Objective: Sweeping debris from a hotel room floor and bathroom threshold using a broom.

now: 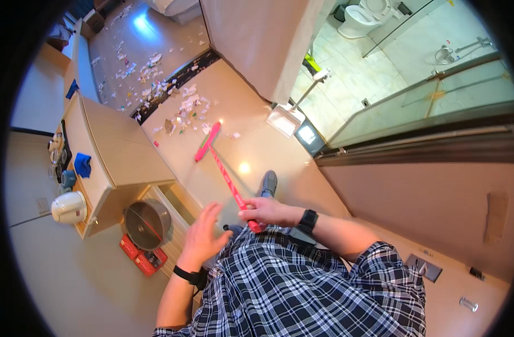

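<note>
My right hand (267, 212) grips the handle of a red push broom (227, 176) near its top end. The broom's wide head (208, 142) rests on the floor, just short of a pile of paper scraps and litter (191, 107). My left hand (203, 236) is held off the handle with its fingers spread and nothing in it. Beyond the pile, more scattered litter (151, 71) covers the floor past a dark threshold strip (151, 110). A long-handled dustpan (284, 121) stands by the bathroom doorway.
On the left are a wooden cabinet (122, 147) with a white kettle (69, 207) and a blue cloth (83, 164) on top. Nearer stands a round bin (145, 223) beside red boxes (145, 257). To the right, a glass door (434, 99) borders the bathroom with a toilet (358, 21).
</note>
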Motion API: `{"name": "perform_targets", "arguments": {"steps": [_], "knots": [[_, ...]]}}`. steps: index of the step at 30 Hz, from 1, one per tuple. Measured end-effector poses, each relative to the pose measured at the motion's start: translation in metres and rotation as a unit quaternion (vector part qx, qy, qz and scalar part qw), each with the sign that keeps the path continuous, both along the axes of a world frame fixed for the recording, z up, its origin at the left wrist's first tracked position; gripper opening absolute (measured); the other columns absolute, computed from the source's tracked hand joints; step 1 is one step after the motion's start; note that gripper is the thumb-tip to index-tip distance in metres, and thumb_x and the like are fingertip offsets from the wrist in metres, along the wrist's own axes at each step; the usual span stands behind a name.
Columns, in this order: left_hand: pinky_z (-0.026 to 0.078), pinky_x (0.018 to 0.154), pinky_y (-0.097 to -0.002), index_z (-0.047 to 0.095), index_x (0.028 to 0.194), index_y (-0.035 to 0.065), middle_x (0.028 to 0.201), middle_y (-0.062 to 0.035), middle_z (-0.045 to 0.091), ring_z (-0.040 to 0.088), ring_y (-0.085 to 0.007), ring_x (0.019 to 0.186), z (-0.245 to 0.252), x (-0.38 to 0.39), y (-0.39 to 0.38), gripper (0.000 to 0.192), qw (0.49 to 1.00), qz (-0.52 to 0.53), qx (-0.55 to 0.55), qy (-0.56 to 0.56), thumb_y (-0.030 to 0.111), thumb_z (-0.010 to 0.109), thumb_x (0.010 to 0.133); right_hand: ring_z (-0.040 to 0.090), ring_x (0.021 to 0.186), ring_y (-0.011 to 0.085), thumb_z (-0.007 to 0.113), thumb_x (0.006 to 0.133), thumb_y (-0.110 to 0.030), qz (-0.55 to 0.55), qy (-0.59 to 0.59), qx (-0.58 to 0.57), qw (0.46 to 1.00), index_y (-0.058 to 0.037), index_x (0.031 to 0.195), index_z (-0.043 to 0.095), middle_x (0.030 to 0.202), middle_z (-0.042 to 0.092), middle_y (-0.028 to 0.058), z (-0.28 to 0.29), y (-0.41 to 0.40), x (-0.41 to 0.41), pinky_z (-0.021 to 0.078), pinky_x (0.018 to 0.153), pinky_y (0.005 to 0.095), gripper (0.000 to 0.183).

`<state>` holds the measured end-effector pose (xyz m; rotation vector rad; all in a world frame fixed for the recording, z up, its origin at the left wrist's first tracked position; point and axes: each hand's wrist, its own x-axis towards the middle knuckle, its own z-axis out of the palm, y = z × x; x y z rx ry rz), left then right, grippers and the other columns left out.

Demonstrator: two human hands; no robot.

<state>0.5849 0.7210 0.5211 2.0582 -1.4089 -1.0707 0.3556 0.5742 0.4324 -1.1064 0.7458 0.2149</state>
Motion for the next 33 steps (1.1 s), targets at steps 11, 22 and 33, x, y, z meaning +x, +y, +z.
{"name": "perform_targets", "arguments": {"steps": [11,22,33], "knots": [[0.057,0.071,-0.0358,0.07,0.103,0.0049,0.09,-0.0124,0.072,0.071,-0.0295,0.079,0.05,0.031,-0.068,0.014,0.968,-0.068,-0.23,-0.069,0.01,0.071,0.09,0.066,0.075,0.0156,0.059,0.1,-0.025,-0.068,-0.012,0.032,0.997,-0.0026,0.135,0.058,0.104,0.07,0.0065,0.018,-0.009,0.041,0.0559,0.065,0.0321,0.042],[0.055,0.063,-0.0265,0.069,0.098,-0.0022,0.096,-0.0115,0.075,0.066,-0.0132,0.066,0.114,0.083,-0.111,0.016,0.948,0.159,-0.196,0.196,0.013,0.065,0.099,0.063,0.066,0.0142,0.059,0.101,-0.032,-0.09,0.15,-0.066,0.982,-0.0011,0.132,0.06,0.097,0.069,0.0094,-0.038,-0.037,-0.001,0.053,0.056,0.0297,0.044],[0.056,0.073,-0.0256,0.073,0.103,-0.0022,0.094,-0.0087,0.074,0.069,-0.0117,0.078,0.045,0.129,-0.212,0.016,0.978,0.035,-0.143,0.147,0.012,0.068,0.098,0.063,0.072,0.0171,0.039,0.102,-0.062,-0.272,0.106,0.252,0.923,-0.0096,0.14,0.046,0.12,0.062,0.0164,-0.005,-0.14,0.16,0.0561,0.058,0.0304,0.065]]}}
